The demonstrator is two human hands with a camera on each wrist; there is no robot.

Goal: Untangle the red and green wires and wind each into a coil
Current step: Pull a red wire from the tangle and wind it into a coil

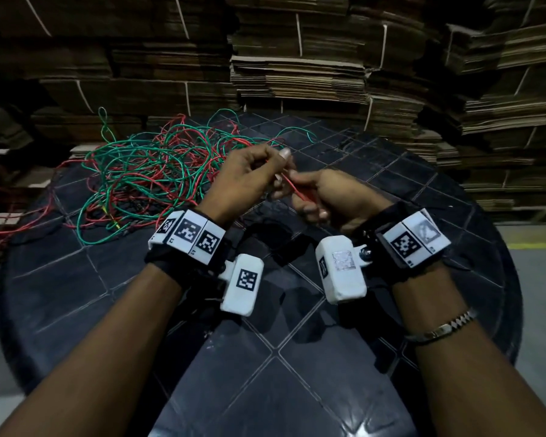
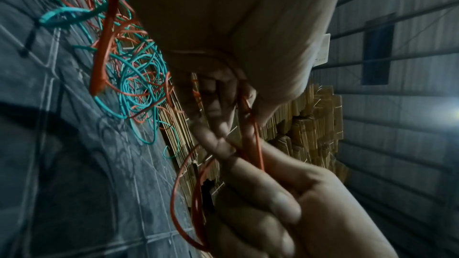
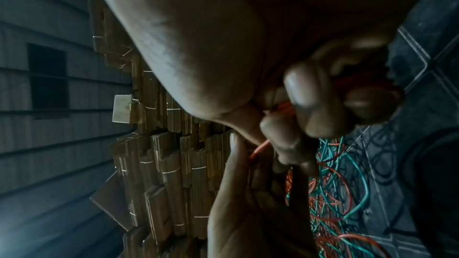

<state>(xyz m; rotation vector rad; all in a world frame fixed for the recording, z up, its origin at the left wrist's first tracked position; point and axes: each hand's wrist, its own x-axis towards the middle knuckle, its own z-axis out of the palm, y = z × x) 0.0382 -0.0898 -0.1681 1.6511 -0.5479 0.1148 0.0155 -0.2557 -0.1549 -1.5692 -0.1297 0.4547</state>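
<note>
A loose tangle of red and green wires [image 1: 158, 165] lies on the far left of the round black table [image 1: 297, 389]. Both hands are raised above the table's middle, close together. My left hand [image 1: 265, 171] pinches a red wire [image 1: 292, 186] between thumb and fingers. My right hand [image 1: 320, 195] grips the same strand just below it. In the left wrist view the red wire [image 2: 258, 144] runs between the two hands, and a few red loops [image 2: 178, 193] hang from the right hand [image 2: 273, 203]. The right wrist view shows my curled right fingers [image 3: 298, 95] around the red wire [image 3: 258, 148].
Tall stacks of flattened cardboard [image 1: 312, 64] stand right behind the table, from left to right. Some red strands [image 1: 19, 225] trail over the table's left edge. A grey floor [image 1: 536, 269] shows to the right of the table.
</note>
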